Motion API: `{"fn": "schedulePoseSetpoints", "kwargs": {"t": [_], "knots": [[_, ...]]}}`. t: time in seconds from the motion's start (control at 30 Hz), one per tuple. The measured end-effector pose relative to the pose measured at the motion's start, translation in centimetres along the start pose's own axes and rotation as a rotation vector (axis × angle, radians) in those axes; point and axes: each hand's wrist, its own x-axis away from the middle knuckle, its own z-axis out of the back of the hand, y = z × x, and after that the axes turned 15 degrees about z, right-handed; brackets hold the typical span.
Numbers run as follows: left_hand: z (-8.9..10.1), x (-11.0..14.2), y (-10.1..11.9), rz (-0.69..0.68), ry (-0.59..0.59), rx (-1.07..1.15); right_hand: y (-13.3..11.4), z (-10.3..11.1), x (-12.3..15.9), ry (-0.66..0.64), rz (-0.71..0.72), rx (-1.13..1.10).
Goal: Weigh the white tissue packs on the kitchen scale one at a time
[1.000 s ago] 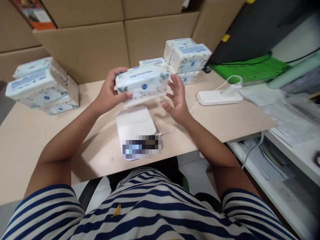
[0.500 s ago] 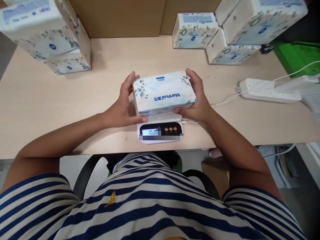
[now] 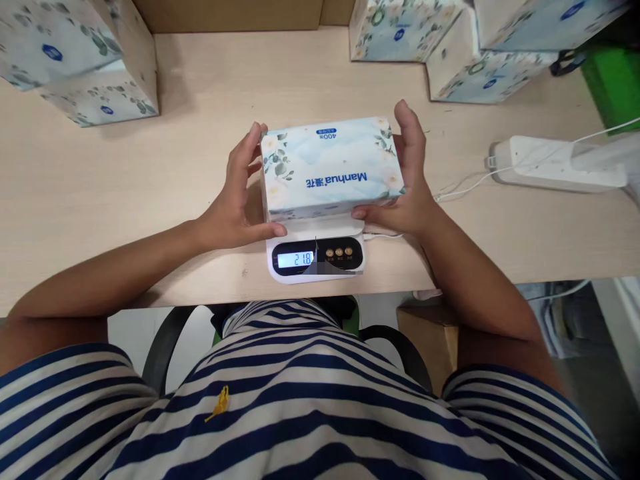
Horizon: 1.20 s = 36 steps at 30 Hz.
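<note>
A white tissue pack [image 3: 330,163] with a floral print and blue lettering rests on a small white digital scale [image 3: 273,267] near the table's front edge. The scale's lit display [image 3: 295,259] reads what looks like 21.8. My left hand [image 3: 240,193] curves loosely around the pack's left end, fingers apart, its thumb in front of the lower corner. At the other end, my right hand [image 3: 413,190] is spread, index finger raised off the pack and thumb by its front lower edge. The pack hides most of the weighing plate.
Stacked tissue packs [image 3: 107,93] stand at the left back, with more packs [image 3: 493,73] at the right back. A white power strip [image 3: 545,163] and its cables lie on the right. Cardboard [image 3: 230,15] stands along the back.
The pack has come to sit on the scale and the displayed number has changed. My right index finger has lifted away from the pack's corner. The head view has tilted down a little.
</note>
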Motion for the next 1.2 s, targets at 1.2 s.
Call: {"fn": "schedulePoseSetpoints", "kwargs": {"t": [1.2], "knots": [[-0.6,-0.4,1.2,0.233,0.046,0.121,-0.4,-0.2,-0.3,0.044,-0.118,-0.183]]}}
